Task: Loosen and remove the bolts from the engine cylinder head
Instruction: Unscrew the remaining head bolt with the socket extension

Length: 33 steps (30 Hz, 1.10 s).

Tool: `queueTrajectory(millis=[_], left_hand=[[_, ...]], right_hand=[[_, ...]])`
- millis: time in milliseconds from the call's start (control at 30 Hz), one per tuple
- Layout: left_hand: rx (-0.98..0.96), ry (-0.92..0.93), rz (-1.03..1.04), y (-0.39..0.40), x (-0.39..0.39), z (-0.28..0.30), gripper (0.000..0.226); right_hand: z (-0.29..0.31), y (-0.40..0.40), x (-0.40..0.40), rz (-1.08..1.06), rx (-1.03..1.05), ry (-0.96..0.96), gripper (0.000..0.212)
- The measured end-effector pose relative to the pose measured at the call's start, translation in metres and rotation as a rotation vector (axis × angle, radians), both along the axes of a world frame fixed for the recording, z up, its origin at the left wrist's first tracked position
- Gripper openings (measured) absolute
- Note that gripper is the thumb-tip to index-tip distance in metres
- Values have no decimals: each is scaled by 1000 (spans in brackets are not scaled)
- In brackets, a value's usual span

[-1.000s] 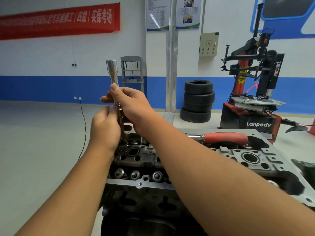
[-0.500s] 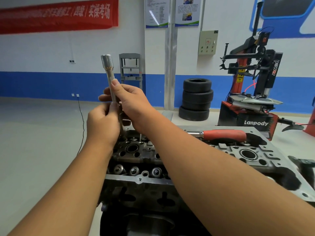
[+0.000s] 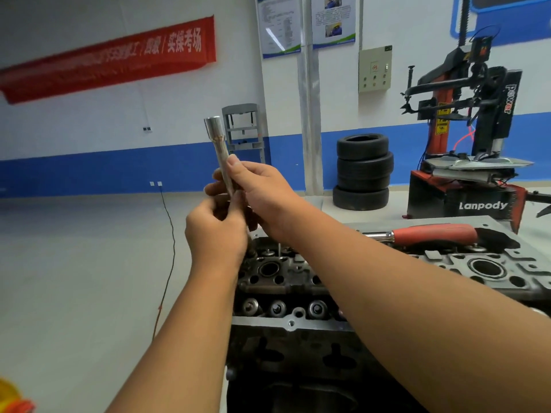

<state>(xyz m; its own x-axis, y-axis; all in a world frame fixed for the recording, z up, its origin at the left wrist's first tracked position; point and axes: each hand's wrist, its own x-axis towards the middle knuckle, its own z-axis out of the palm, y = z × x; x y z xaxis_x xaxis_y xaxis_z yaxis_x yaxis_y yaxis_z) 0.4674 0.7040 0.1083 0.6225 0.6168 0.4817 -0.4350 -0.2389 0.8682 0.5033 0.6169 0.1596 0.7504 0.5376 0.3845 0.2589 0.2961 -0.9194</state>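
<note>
- The right hand (image 3: 262,189) pinches a smooth, bright metal socket extension (image 3: 222,158), a slim round bar flaring to a cylinder at its top, held upright above the cylinder head's far left end.
- The left hand (image 3: 214,234) has its grip curled round the bar's lower part; what sits at that end is hidden.
- The engine cylinder head (image 3: 298,281) is dark, rough cast metal with round bores and a row of valve springs along its near edge.
- A ratchet with a red rubbery handle (image 3: 432,234) lies along the head's far edge.
- Bare pale floor (image 3: 74,263) spreads wide to the left; stacked black tyres (image 3: 362,171) stand well behind.
</note>
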Motion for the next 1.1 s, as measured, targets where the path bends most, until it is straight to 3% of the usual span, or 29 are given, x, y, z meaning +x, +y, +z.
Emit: queueTrajectory(millis=[133, 333, 600, 733, 867, 1100], left_hand=[[-4, -4, 43, 2, 0, -2, 12], [-74, 5, -147, -4, -3, 4, 31], [18, -4, 74, 4, 2, -3, 14], [-58, 28, -39, -1, -2, 2, 36], [-85, 39, -44, -1, -3, 4, 31], [-8, 14, 37, 1, -3, -1, 18]], right_hand=[[-4, 1, 3, -8, -4, -29, 22], [-1, 1, 4, -40, -18, -45, 32], [-3, 2, 1, -59, -43, -45, 37], [-3, 2, -3, -41, -38, -34, 32], [-2, 2, -3, -32, -64, -29, 40], [-6, 5, 4, -29, -8, -35, 26]])
